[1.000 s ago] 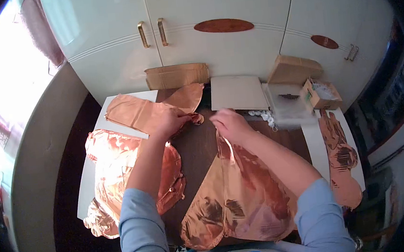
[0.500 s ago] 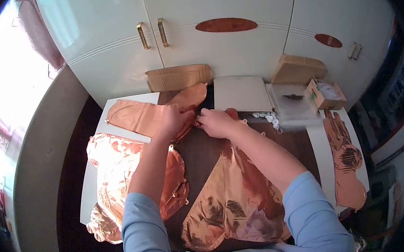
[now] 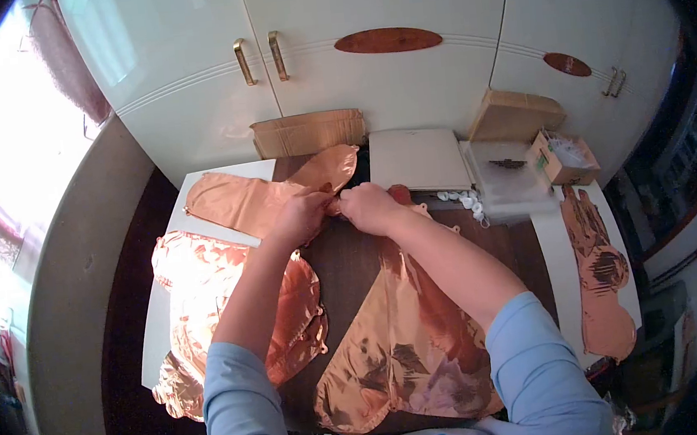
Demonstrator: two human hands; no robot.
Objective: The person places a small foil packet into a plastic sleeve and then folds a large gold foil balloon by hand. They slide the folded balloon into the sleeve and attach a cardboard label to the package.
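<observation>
My left hand (image 3: 305, 215) and my right hand (image 3: 367, 208) meet at the middle back of the table, fingers closed on a bunched part of a copper foil sheet (image 3: 239, 200). That sheet stretches out to the left and back behind my left hand. Under my right forearm lies a large copper foil piece (image 3: 389, 355), flat and wide toward my body. Crumpled shiny foil pieces (image 3: 215, 304) are heaped at the left. The exact bit between my fingertips is partly hidden.
A beige flat box (image 3: 416, 160) stands at the back, with small white pieces (image 3: 470, 200) beside it. Farther right are a clear plastic tray (image 3: 511, 182), a small open carton (image 3: 563, 159) and a foil strip (image 3: 601, 278). Cardboard (image 3: 308, 133) leans against the cabinet.
My right hand has moved left, away from the top of the large foil piece, and joined my left hand at the foil. The large piece's top has dropped to the table.
</observation>
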